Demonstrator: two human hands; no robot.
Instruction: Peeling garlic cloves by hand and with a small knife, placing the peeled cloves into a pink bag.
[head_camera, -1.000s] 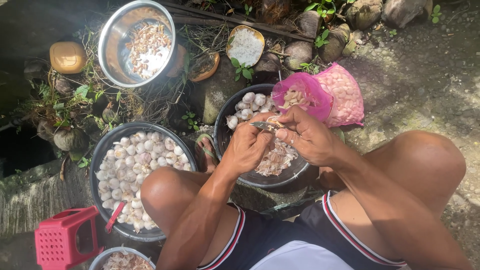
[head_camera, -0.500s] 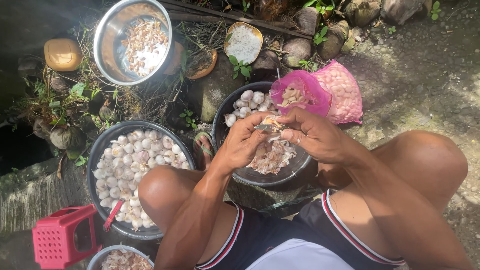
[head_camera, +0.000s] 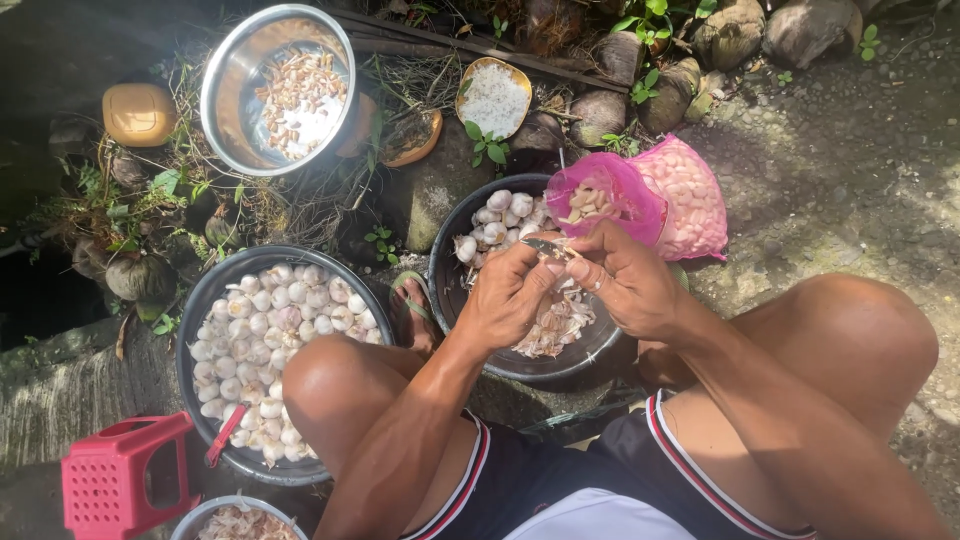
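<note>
Together, the left hand (head_camera: 510, 295) and right hand (head_camera: 625, 280) pinch a small garlic piece (head_camera: 553, 247) over the dark basin (head_camera: 600, 355) of bulbs and skins. Fingers hide most of it, so its exact shape is unclear.

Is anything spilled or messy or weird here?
Nothing looks spilled. The garlic bulbs sit inside the big dark basin, and the loose skins lie inside the smaller basin under the left hand and right hand. The only untidy thing is the pink mesh bag, lying slumped open on the ground.
</note>
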